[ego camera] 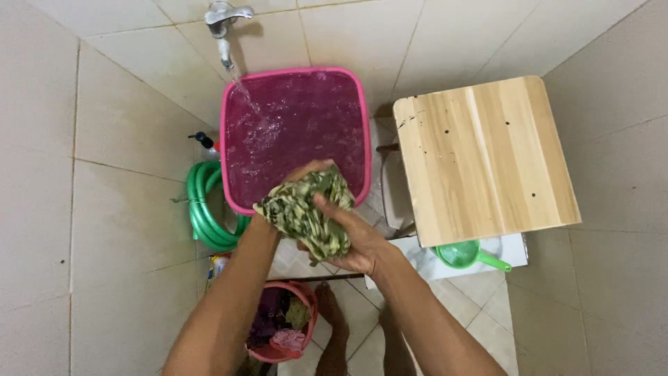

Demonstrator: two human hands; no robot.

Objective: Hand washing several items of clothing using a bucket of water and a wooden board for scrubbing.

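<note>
I see my two hands pressed together around one bunched green-and-cream patterned cloth [306, 209]: the left hand [303, 174] cups it from the far side, mostly hidden beneath the fabric, while the right hand [351, 240] wraps over its near side with fingers curled onto it. The cloth sits squeezed between them, held in the air over the near rim of one square pink plastic basin [226, 139] full of water. Just beyond the hands, one metal wall tap [223, 17] pours a single stream into that basin. To the left of my left hand lies one coiled green hose [205, 209], and one small bottle with a dark cap [207, 143] stands above it against the basin's side. To the right of my right hand stands one pale wooden stool with a square top [487, 160]; beneath its near edge rests one green plastic scoop [463, 254] on a white block [511, 251]. Below my forearms sits one round pink basket holding crumpled clothes [309, 292], and my two bare feet [330, 306] stand on the tiled floor [118, 230].
</note>
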